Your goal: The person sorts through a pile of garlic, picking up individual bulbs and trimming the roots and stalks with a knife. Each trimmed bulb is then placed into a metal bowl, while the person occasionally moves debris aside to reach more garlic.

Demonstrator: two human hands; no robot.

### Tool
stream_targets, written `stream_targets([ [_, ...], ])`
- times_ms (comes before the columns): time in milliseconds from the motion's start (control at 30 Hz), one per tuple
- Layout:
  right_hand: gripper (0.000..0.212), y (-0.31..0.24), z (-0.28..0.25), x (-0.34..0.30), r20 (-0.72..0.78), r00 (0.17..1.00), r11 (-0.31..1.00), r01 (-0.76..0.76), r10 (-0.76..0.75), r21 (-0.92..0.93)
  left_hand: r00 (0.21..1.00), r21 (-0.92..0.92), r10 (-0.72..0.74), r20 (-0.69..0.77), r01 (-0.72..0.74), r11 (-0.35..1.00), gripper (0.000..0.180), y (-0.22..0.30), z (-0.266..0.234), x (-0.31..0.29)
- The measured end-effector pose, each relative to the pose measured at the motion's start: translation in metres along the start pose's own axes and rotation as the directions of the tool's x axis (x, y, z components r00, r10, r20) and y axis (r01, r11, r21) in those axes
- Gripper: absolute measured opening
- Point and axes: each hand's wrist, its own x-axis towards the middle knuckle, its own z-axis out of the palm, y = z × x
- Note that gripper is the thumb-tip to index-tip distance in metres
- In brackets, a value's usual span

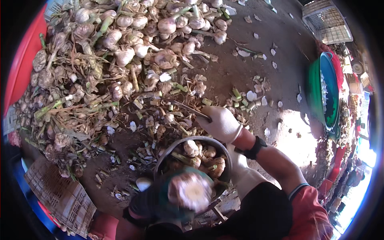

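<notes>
My left hand (168,196), in a dark green glove, is closed round a garlic bulb (191,191) whose pale, flat, round end faces up. Motion blurs both of them a little. They are above the near side of a metal bowl (160,161), which holds several garlic bulbs (216,166), and cover part of it. Beyond the bowl's far rim, my right hand (221,124) wears a white knit glove. It grips a knife (187,107) whose thin blade points left and away, over the scraps. Fingers of this hand wrap the handle, hiding most of it.
A large heap of garlic bulbs with stalks (124,56) spreads over the far left ground. Cut stem pieces (237,94) and white peels litter the floor. A woven basket (60,192) stands near left, a red tub (26,60) farther left, a green basin (315,90) and pale crate (328,24) right.
</notes>
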Motion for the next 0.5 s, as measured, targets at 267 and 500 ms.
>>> stream_targets([
  [267,0.016,-0.001,-0.002,-0.008,-0.072,0.995,0.996,0.077,-0.073,0.052,0.858,0.818,0.41,-0.309,0.019,0.576,0.06,0.041,-0.063,0.02],
  [500,0.018,0.004,-0.006,-0.014,-0.031,1.0,0.997,0.001,0.001,0.076,0.52,0.69,0.645,-0.56,0.723,0.017,0.061,0.072,-0.185,0.076],
])
